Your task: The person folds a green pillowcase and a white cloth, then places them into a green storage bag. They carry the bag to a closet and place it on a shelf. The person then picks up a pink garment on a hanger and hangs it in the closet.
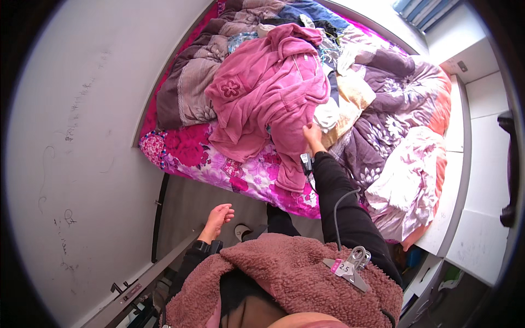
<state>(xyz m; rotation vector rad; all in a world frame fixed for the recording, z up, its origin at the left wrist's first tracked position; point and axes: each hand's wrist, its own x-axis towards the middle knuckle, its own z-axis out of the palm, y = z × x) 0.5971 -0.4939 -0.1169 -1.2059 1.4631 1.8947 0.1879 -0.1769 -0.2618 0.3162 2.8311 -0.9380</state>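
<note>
A pink fleece garment [262,90] with a dark flower patch lies rumpled across the middle of the bed, one sleeve [292,176] trailing towards the near edge. At its right side, my right hand [313,134] has its curled fingers on the fleece and seems to pinch it; the fingertips are partly hidden. White cloth [327,116] and a pale yellow cloth [356,100] lie right beside that hand. My left hand [220,218] hangs over the floor, short of the bed, loosely curled with nothing in it.
The bed has a pink floral sheet [188,151] and purple-grey quilts [369,147]. More clothes are heaped at the far side. A light pink cloth [410,176] lies at the right, near white cabinets [488,156]. At the left is a wall [94,123] with scribbles.
</note>
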